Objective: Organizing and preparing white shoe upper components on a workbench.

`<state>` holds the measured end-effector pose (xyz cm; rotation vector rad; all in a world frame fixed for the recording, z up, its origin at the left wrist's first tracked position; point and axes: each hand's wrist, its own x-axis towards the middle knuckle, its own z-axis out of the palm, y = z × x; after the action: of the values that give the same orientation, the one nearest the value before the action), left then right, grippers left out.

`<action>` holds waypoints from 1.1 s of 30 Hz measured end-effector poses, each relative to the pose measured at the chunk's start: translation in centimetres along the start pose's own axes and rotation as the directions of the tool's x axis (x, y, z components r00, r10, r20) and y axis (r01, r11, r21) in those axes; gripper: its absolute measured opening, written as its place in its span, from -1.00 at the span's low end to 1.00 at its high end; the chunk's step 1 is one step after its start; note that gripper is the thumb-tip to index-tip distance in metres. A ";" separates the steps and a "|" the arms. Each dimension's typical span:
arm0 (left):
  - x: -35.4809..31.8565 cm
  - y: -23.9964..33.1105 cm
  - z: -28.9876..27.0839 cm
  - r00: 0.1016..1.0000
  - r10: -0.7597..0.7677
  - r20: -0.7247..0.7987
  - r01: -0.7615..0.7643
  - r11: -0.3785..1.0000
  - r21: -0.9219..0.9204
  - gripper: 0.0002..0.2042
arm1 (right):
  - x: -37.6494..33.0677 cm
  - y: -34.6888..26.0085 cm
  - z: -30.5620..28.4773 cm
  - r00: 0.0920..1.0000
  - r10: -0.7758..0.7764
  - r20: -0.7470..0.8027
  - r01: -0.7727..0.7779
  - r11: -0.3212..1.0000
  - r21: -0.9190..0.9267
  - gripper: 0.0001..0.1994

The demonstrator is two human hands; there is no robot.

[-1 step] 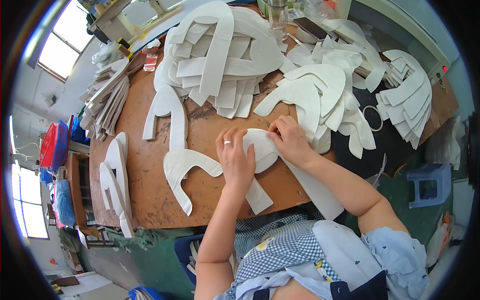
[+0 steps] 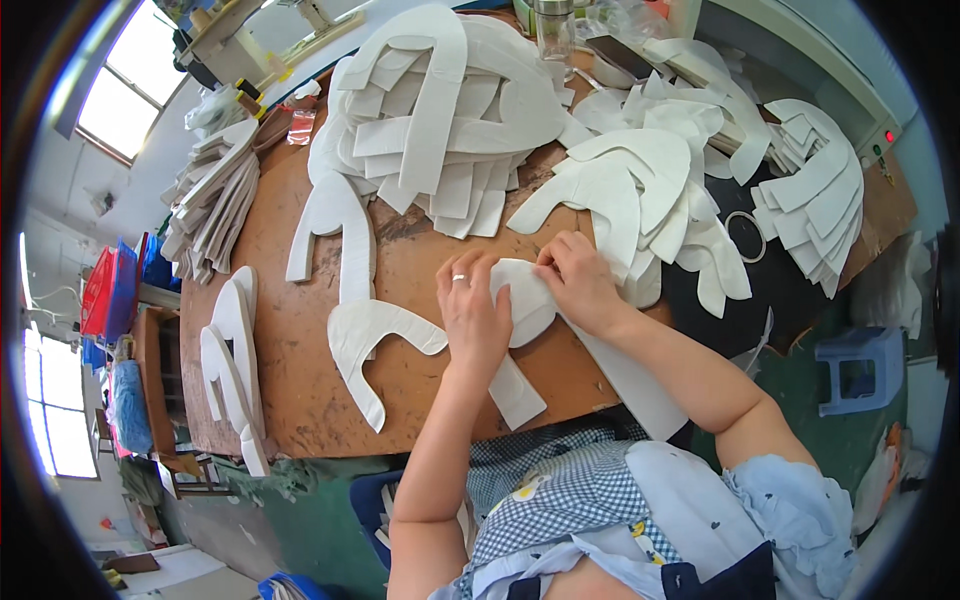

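A white curved padded piece (image 2: 526,318), shaped like a horseshoe, lies before me, with one leg (image 2: 518,392) pointing toward the table's front edge and a long strip (image 2: 630,382) running off to the right. My left hand (image 2: 472,312), with a ring on one finger, is bent over its left side, thumb apart on top. Its fingertips are partly hidden. At the piece's far edge my right hand (image 2: 580,280) pinches the rim between thumb and fingers. Just left of my left hand lies another white horseshoe-shaped piece (image 2: 365,325).
Large piles of white pieces (image 2: 480,130) cover the back of the brown table (image 2: 285,385). More stacks lie at far left (image 2: 210,205) and right (image 2: 815,195), the latter beside black material (image 2: 705,295). A glass jar (image 2: 554,28) stands behind. A blue stool (image 2: 858,372) is right.
My left hand has shifted very slightly to the right over the white piece. My right hand keeps its pinch, and the pieces around stay where they were.
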<state>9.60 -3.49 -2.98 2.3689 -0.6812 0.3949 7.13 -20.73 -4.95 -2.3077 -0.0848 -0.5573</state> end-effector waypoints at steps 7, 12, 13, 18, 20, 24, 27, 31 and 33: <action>3.0 -2.1 0.9 0.974 0.103 0.200 -0.076 0.988 -0.137 -0.75 | -0.4 -0.3 0.2 0.980 -0.201 0.001 0.201 0.976 -0.089 -0.87; 3.0 -2.0 1.0 0.969 0.230 0.093 -0.221 0.970 -0.100 -0.82 | -0.3 -0.1 0.0 0.988 -0.154 -0.024 0.153 0.987 -0.040 -0.85; 3.0 -2.0 1.1 0.969 0.229 0.095 -0.220 0.970 -0.099 -0.82 | -0.3 -0.2 0.0 0.986 -0.161 -0.051 0.159 0.986 -0.043 -0.84; 3.6 -2.1 1.3 0.964 0.257 0.062 -0.247 0.959 -0.137 -0.85 | -0.3 -0.3 -0.1 0.986 -0.166 -0.021 0.164 0.984 -0.070 -0.84; 4.5 -2.5 1.1 0.953 0.280 0.113 -0.257 0.949 -0.184 -0.87 | -0.3 -0.4 -0.1 0.985 -0.174 -0.019 0.173 0.983 -0.065 -0.85; 5.2 -3.2 1.1 0.901 0.345 0.264 -0.293 0.931 -0.216 -0.86 | -0.2 -0.3 0.0 0.991 -0.132 -0.027 0.132 0.991 -0.015 -0.85; 4.6 -2.1 0.1 0.884 0.388 0.262 -0.366 0.921 -0.131 -0.84 | 0.0 -0.2 -0.4 0.990 -0.139 -0.020 0.138 0.990 -0.017 -0.85; 3.1 -1.1 -1.3 0.895 0.381 0.232 -0.367 0.925 -0.103 -0.83 | -0.1 -0.5 -0.5 0.954 -0.299 -0.006 0.298 0.954 -0.035 -0.86; 2.5 -1.7 -1.4 0.924 0.269 0.274 -0.236 0.961 -0.147 -0.93 | -0.3 -0.8 -0.5 0.935 -0.355 -0.010 0.355 0.935 -0.023 -0.86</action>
<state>12.45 -2.34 -1.70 2.2590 -1.1246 0.1087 6.50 -20.47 -4.20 -2.3204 -0.5005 -0.7582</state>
